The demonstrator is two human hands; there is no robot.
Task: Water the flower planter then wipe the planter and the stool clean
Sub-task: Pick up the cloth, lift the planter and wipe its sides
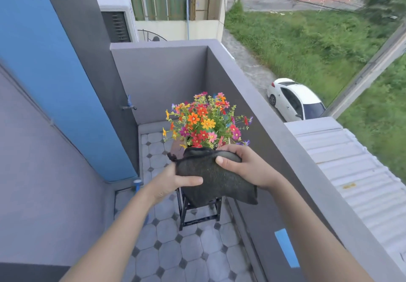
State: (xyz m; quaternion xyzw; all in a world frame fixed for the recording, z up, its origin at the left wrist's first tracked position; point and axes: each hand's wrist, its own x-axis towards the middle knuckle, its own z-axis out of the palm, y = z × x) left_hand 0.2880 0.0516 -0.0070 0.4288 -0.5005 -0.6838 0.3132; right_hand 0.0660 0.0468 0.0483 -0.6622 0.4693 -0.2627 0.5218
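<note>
While the flower planter [205, 121] stands on a black-legged stool [198, 212] at frame centre beside the grey balcony wall [259, 114], left hand [173, 181] and right hand [243, 165] fingers grip a dark folded cloth [214, 178] just below the blooms.

Tiled floor [193, 246], grey parapet [263, 114] (daylight), blue wall [44, 62]

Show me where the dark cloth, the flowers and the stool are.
dark cloth [214, 177]: head view, middle of the cloth, between both hands.
flowers [204, 121]: head view, centre of the bunch.
stool [184, 213]: head view, black front left leg below the cloth.
</note>
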